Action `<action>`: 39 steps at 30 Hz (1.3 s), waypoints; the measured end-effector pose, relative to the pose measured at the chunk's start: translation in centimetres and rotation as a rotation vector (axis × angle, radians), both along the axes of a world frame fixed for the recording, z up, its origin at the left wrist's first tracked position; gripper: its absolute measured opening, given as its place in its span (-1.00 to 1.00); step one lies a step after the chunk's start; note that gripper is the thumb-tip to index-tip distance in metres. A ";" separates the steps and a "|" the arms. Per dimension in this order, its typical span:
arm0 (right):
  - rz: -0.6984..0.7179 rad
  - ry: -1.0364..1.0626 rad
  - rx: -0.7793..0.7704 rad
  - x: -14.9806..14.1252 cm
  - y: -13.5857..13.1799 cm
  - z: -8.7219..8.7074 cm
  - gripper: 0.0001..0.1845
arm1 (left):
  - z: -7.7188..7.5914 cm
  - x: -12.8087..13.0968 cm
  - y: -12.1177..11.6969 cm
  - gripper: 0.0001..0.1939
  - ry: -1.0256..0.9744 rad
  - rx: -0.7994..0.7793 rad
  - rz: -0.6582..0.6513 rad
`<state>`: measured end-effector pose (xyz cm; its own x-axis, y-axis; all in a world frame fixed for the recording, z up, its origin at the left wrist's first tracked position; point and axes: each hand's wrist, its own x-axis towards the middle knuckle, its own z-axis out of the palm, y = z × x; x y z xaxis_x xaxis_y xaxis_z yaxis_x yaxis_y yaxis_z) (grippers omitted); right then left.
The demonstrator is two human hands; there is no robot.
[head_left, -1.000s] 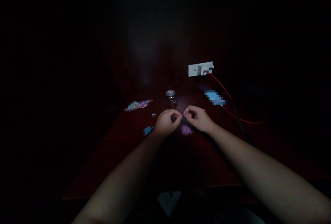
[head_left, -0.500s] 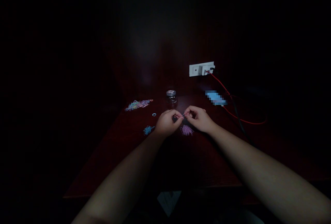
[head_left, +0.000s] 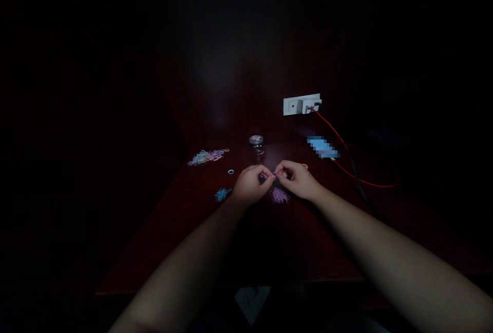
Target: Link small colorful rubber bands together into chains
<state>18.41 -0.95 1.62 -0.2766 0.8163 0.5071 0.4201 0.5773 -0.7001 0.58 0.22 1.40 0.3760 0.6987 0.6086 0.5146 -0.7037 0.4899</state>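
Observation:
My left hand (head_left: 250,183) and my right hand (head_left: 296,178) meet over the middle of the table, thumbs and forefingers pinched together. Between the touching fingertips is a tiny thin strand, which looks like a small elastic band; the fingers mostly hide it. Just below them lies a pile of purple elastic bands (head_left: 280,195). To the left of my left wrist is a smaller heap of blue elastic bands (head_left: 221,194). A single light blue band (head_left: 230,172) rests apart, left of my left hand. A pinkish band (head_left: 305,166) shows partly behind my right hand.
A mixed-colour pile of elastic bands (head_left: 208,157) lies at the back left of the dark red table (head_left: 173,251). Behind my hands stands a small lidded clear jar (head_left: 256,144). A blurred-out phone (head_left: 322,147), a red cable (head_left: 379,185) and a wall socket (head_left: 291,106) are at right.
Both hands stay pinched together at nearly the same place, with only slight finger movement. The whole view has shifted a little, so everything appears slightly lower and further right.

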 end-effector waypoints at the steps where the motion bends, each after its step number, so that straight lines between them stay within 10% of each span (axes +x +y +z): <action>1: 0.001 0.002 -0.004 0.0 0.0 0.0 -0.92 | 0.0 0.0 0.0 -0.91 0.001 0.000 0.003; 39: -0.016 0.013 -0.009 1.0 0.7 -0.5 -0.91 | 0.6 0.1 -0.5 -0.96 0.055 0.052 0.007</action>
